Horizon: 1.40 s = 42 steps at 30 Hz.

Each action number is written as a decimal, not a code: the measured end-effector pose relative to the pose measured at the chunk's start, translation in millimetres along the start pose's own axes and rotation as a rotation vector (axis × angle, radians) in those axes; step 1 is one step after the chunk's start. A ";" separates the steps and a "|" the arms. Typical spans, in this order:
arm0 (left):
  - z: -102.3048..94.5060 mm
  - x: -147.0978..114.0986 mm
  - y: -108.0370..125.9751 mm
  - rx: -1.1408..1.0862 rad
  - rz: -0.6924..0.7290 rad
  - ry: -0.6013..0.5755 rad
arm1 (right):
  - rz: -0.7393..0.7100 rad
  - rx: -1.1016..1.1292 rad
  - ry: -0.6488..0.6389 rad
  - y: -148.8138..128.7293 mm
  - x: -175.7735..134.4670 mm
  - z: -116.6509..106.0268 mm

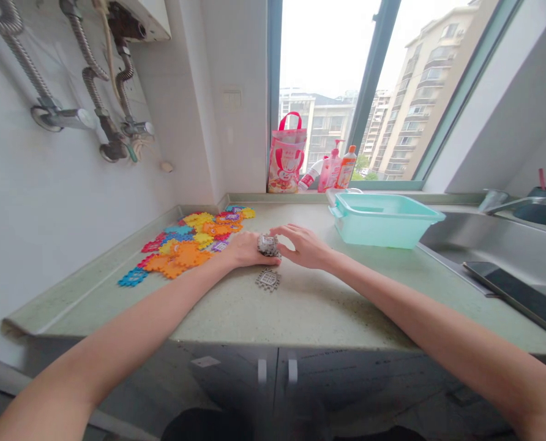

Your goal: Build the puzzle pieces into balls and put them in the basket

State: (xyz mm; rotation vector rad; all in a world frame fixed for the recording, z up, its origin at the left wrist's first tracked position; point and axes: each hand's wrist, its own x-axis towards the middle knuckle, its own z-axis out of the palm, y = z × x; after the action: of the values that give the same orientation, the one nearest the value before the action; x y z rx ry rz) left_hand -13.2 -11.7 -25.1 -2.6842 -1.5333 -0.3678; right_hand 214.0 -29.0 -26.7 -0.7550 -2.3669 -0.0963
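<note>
My left hand (246,248) is closed around some grey toothed plastic pieces (268,245), its thumb along their near side. From the right, my right hand (303,245) reaches the same pieces with curved fingers, the fingertips at their upper edge and the thumb at their side. Whether it grips them firmly is hard to see. One more flat grey toothed piece (269,280) with a cut-out pattern lies on the counter just below my hands. Left of my left hand spreads a pile of similar pieces in orange (181,257), yellow, blue, red and purple.
A turquoise plastic basin (383,226) stands at the right, beside the steel sink (466,245). A dark phone (521,291) rests at the sink's edge. Bottles (330,168) and a pink bag (287,156) stand on the windowsill. Pipes run along the left wall.
</note>
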 end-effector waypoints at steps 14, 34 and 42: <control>-1.9 -4.0 -4.7 -0.187 0.035 0.038 | 0.048 0.057 -0.092 -6.0 -1.7 6.8; -6.1 -4.6 -6.2 -0.218 0.039 0.005 | 0.520 -0.038 -0.639 65.3 -33.4 -76.4; -4.7 -4.6 -7.3 -0.215 0.037 0.025 | 0.377 0.150 -0.337 62.4 -33.5 -41.5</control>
State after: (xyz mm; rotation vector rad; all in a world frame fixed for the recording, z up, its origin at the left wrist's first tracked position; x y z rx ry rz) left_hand -22.5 -12.5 -22.2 -2.8495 -1.5152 -0.5934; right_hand 292.0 -4.1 -21.5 -1.2025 -2.4555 0.3914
